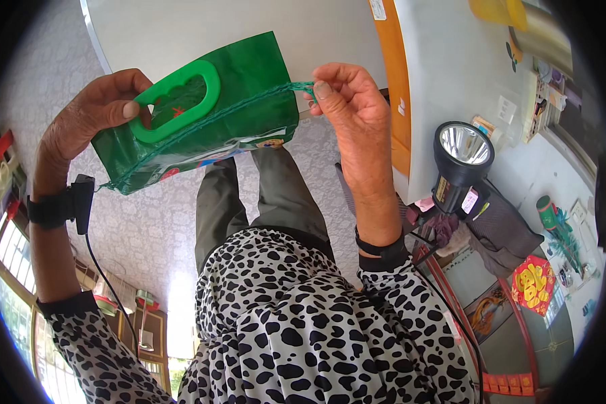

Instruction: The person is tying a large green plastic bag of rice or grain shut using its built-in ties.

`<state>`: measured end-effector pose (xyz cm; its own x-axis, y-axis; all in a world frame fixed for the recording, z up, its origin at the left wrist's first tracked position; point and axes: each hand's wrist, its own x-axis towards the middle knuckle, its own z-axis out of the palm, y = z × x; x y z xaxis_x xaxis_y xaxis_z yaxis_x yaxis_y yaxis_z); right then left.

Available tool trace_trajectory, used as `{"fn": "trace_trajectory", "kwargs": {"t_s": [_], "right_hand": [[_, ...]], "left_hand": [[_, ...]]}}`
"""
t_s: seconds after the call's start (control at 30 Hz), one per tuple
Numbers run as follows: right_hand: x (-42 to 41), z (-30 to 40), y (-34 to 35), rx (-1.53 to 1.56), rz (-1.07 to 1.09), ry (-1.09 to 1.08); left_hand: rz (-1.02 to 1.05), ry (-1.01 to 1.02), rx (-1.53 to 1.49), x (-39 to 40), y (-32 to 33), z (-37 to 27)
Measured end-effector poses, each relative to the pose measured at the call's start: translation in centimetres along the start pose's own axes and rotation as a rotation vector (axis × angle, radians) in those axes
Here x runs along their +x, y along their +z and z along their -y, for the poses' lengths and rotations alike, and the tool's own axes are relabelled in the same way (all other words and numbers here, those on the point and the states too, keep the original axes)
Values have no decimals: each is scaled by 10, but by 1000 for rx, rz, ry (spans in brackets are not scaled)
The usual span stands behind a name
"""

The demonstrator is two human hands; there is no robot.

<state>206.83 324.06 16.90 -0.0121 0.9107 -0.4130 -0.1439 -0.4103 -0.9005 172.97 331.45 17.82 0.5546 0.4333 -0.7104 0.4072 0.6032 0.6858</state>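
Note:
A green plastic sack [252,70] with printed graphics hangs tilted in front of me, its top flat and closed. My left hand [103,108] grips the left end of its bright green oval plastic handle [211,96], thumb on top. A braided green string [222,113] runs along the sack's seam from the lower left corner to beyond its right edge. Between thumb and fingers, my right hand [351,101] pinches the loose end of that string, just off the sack's right side. The sack's underside is hidden from me.
On the right, a large black flashlight [457,166] stands among cloths by the wall. Below it is a glass-topped table [515,348] with a red rim. An orange wooden door edge [396,91] rises ahead. A cable [106,283] trails from the left wrist device.

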Motion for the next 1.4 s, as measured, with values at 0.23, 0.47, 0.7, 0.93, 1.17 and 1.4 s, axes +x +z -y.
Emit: {"fn": "trace_trajectory", "kwargs": {"t_s": [0.23,0.47,0.7,0.93,1.17,1.4], "right_hand": [[-9,-1,-12,44,-34,-13],[-12,-4,-20,140,-73,1],[-25,-5,-20,182,-82,34],[-37,-5,-1,-322,0,-208],[-23,14,67,-982,32,-915],[-2,22,129,-1040,197,-1106]], "left_hand": [[-49,32,-50,-3,3,9],[-148,53,-32,-14,4,16],[-106,200,22,-23,11,7],[-275,293,79,-39,12,24],[-399,416,50,-56,21,48],[-692,564,-488,-64,68,106]]}}
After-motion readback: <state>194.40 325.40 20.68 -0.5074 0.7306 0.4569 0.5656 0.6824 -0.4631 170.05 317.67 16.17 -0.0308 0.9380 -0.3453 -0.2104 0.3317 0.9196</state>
